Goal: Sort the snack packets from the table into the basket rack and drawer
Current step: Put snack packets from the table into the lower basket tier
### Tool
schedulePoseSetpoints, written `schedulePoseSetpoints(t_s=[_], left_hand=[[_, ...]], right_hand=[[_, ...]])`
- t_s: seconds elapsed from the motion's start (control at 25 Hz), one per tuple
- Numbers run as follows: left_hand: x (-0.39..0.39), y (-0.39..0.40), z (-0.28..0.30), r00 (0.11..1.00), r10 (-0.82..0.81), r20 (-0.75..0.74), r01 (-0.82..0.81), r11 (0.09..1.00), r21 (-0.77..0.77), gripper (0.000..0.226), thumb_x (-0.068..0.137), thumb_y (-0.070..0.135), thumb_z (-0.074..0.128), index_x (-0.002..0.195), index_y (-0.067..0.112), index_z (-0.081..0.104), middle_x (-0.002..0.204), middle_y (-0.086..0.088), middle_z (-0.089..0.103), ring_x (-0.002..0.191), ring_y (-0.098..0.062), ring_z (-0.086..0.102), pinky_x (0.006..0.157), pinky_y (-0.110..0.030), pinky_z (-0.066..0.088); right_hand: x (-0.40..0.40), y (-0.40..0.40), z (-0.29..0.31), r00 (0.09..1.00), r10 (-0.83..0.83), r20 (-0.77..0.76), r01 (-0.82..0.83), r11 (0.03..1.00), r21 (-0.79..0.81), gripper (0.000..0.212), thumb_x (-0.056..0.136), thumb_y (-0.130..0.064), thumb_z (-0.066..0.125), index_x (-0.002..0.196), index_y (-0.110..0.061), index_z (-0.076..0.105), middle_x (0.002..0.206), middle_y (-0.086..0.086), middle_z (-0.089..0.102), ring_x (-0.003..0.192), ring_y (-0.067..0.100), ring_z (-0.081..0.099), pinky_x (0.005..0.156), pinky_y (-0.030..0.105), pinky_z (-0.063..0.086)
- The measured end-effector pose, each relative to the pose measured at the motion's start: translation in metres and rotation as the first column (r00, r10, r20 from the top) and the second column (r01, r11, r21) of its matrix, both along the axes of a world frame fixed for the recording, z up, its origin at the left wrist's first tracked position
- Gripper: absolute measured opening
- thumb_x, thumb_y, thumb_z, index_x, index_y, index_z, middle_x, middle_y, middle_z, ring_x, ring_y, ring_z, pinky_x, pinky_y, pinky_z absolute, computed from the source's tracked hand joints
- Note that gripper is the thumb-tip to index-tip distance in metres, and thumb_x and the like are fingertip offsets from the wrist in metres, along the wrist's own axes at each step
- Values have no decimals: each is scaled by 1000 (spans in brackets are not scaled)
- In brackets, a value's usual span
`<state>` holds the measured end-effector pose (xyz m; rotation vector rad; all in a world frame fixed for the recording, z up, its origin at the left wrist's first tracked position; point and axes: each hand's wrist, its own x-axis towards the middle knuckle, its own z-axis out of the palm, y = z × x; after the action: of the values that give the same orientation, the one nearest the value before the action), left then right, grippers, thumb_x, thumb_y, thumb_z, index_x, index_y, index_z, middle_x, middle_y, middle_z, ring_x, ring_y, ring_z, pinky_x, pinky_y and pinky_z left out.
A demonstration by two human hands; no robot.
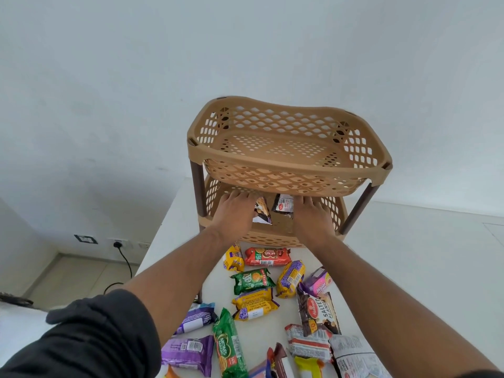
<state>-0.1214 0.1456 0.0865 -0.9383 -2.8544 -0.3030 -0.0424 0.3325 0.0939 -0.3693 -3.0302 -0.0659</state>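
Observation:
A tan two-tier basket rack [286, 159] stands on the white table [409, 255]; its top basket holds nothing. Both my hands reach into the lower basket [272, 240], fingertips hidden under the top tier. My left hand [234, 214] grips a brown and purple packet [262, 211] by its thumb side. My right hand [312, 216] holds a dark packet with a red logo [283, 206]. Several packets lie on the table in front: a red one [267, 256], a green one [252, 281], a yellow one [255, 304], salted peanuts [317, 313]. No drawer is in view.
The table's left edge runs close beside my left forearm, with the floor below. A wall socket [118, 244] with a black cable sits low on the left wall. A white wall stands right behind the rack. More packets, purple [188, 353] and green [227, 347], lie near the table's front.

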Motion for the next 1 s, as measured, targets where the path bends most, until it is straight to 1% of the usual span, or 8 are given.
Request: schedulePoseSetpoints(t_s=[0.16,0.24,0.32,0.44,0.64,0.84,0.92,1.0], left_hand=[[-21,5,-10,998,9,61,-7,999,-42,62,91,19,69,148,26,44,148,-2,54,141,-30,43,112,-47,37],[-29,7,-13,994,17,107,-10,998,-60,63,91,16,68,148,26,45,149,-2,53,141,-29,42,109,-47,38],[-36,13,-17,985,26,171,-13,997,-76,63,91,17,69,148,26,44,150,-4,52,141,-30,42,109,-48,40],[-42,25,-25,970,29,243,-10,997,-79,64,90,19,72,148,26,46,149,-4,54,138,-29,47,105,-47,45],[-42,47,-35,973,14,229,19,990,-139,43,91,16,71,133,18,61,134,-8,64,123,-31,60,95,-43,53],[-44,59,-42,973,4,231,35,986,-163,37,89,12,73,125,14,66,127,-10,67,114,-30,65,88,-39,56],[-47,60,-45,968,5,249,39,984,-171,37,87,11,74,123,16,67,124,-9,69,110,-29,67,84,-37,55],[-48,61,-46,960,16,278,34,984,-173,38,86,9,75,122,16,68,123,-9,70,109,-29,67,84,-38,57]], right_hand=[[-16,16,-6,995,-5,95,10,999,-53,74,90,-14,63,154,-17,27,151,11,45,139,36,43,110,57,38],[-21,25,-6,989,-8,149,18,998,-68,72,89,-8,61,153,-19,31,152,10,46,141,35,41,110,57,36],[-26,34,-7,984,-3,176,16,997,-70,70,87,-1,57,151,-20,35,147,10,51,139,34,42,109,56,37],[-31,43,-11,980,1,200,13,998,-69,67,85,2,56,146,-20,42,141,9,56,135,34,45,106,54,41],[-35,54,-20,983,13,184,1,997,-77,61,87,2,53,143,-17,44,138,10,59,130,34,50,98,50,48],[-36,59,-30,986,4,165,16,993,-120,57,91,1,51,145,-16,44,139,11,57,130,33,50,100,48,49],[-36,60,-32,989,15,150,4,992,-123,55,91,0,52,144,-15,45,136,11,59,127,32,53,97,46,50],[-36,62,-32,987,28,159,-4,989,-146,54,89,3,52,140,-13,48,131,11,61,122,32,56,92,43,51]])
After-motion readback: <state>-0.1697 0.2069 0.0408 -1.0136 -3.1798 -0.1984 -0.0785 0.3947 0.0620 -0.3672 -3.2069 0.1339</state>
